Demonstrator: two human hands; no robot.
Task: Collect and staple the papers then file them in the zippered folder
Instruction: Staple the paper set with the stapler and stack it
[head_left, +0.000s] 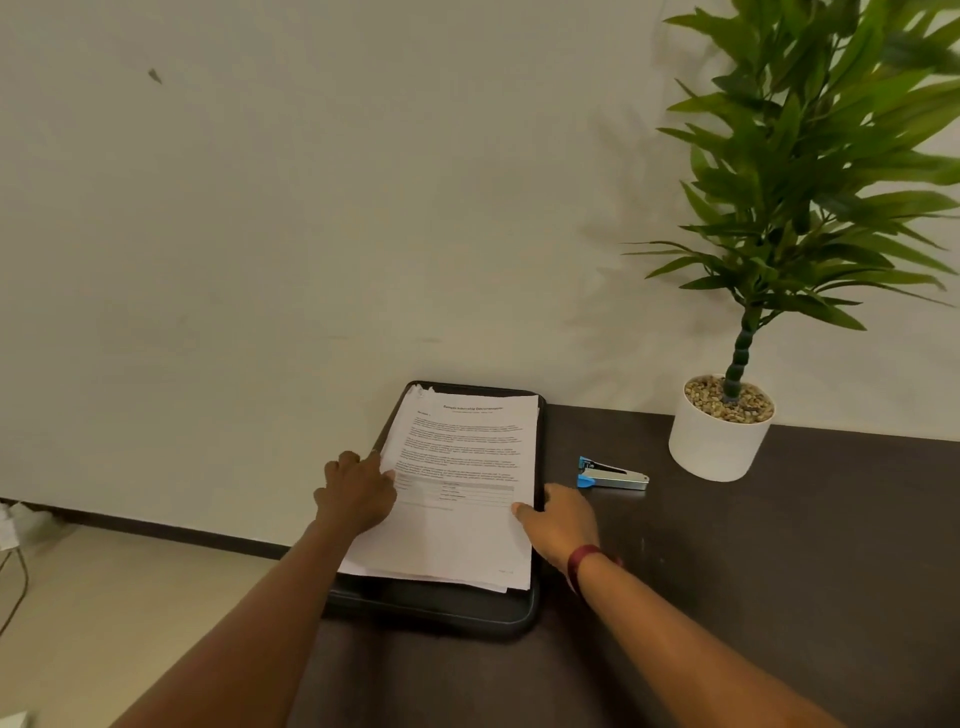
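Two hands flank the papers (462, 493), stacked on the dark folder (441, 608) at the table's (727, 597) left end. The left hand (358, 499) grips the stack's left edge with curled fingers. The right hand (563, 525) pinches the right edge, thumb on top. A stapler (613, 475) lies nearby, then a potted plant (717, 441).

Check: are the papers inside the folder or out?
Out. The papers lie bare on top of the black folder, printed side up, edges uneven, with the left hand and right hand at their sides.
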